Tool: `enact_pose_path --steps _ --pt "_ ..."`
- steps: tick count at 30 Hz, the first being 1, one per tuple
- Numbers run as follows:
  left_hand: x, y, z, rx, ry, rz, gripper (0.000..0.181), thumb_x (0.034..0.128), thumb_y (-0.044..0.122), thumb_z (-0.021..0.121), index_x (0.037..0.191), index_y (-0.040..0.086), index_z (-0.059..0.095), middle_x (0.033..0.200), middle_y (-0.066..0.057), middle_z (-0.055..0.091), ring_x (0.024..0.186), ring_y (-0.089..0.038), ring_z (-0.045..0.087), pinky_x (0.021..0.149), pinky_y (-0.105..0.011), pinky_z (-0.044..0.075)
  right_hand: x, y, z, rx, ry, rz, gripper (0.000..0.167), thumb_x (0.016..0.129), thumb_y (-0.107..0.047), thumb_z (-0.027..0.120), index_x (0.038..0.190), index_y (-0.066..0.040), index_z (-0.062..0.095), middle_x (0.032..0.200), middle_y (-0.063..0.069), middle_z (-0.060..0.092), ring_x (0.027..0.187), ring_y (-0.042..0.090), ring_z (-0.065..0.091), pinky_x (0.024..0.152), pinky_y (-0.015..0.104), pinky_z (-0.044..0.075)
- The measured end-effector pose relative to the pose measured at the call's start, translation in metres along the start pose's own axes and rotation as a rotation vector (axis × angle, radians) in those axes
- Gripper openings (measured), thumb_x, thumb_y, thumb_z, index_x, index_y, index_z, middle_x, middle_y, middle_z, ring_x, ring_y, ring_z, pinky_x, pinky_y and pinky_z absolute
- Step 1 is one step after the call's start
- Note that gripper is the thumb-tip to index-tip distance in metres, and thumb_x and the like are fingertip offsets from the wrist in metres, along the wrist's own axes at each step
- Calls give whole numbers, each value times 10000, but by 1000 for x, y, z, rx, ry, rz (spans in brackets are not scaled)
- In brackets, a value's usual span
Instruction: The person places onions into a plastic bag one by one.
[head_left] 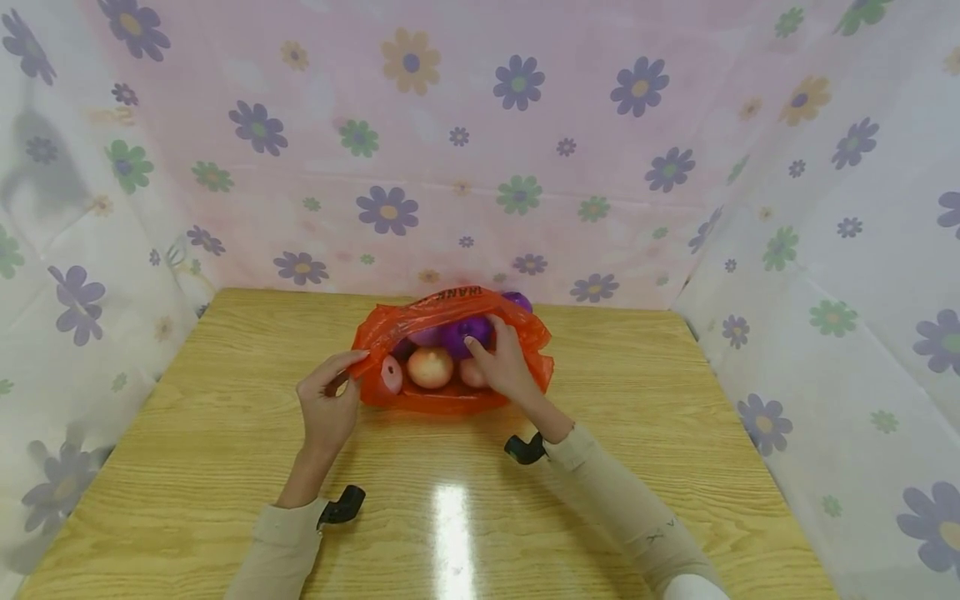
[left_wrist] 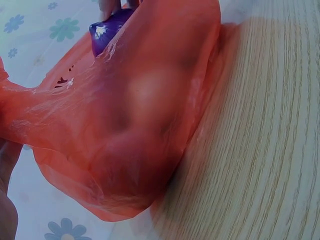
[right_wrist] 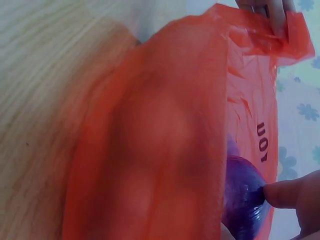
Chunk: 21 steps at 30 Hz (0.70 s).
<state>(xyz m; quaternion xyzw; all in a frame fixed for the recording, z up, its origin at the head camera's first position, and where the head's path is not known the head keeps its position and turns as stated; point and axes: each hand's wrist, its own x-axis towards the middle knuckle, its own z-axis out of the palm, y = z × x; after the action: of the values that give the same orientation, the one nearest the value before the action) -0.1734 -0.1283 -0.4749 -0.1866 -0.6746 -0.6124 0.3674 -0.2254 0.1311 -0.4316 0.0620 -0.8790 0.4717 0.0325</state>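
A red plastic bag [head_left: 450,403] with dark printed letters lies on the table, its mouth toward me. My left hand [head_left: 328,412] pinches the bag's left edge between thumb and fingers. Inside the mouth, my right hand [head_left: 512,367] holds a shiny purple onion [head_left: 455,338], thumb on its near side. The same purple onion [right_wrist: 245,192] shows in the right wrist view. Below it in the bag sit a yellowish onion [head_left: 430,367], a pink round piece [head_left: 392,375] with a dark spot, and another pinkish one [head_left: 472,373] partly behind the right hand.
Another purple shiny thing [head_left: 517,301] shows at the bag's back right. The wooden table [head_left: 637,375] meets flowered cloth walls [head_left: 465,117] at the back and sides. Black angled pieces [head_left: 525,449] stick out from both sleeve cuffs.
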Motion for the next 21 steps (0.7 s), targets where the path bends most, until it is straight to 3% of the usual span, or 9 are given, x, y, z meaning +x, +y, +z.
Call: enact_pose_path --steps 10,21 --pt "0 -1 -1 4 -11 3 223 883 -193 601 1038 -106 734 1016 -303 710 1024 -24 701 880 -230 571 7 -4 -4 4 -41 89 650 1022 -252 587 1523 60 315 1473 320 354 1355 444 441 1178 551 373" --pt "-1 -2 -1 -11 -4 -1 192 910 -150 607 1040 -98 738 1014 -308 707 1014 -41 708 878 -247 577 4 -4 -6 -22 -66 85 684 1017 -229 585 1545 61 260 1500 334 319 1397 447 401 1198 558 336"
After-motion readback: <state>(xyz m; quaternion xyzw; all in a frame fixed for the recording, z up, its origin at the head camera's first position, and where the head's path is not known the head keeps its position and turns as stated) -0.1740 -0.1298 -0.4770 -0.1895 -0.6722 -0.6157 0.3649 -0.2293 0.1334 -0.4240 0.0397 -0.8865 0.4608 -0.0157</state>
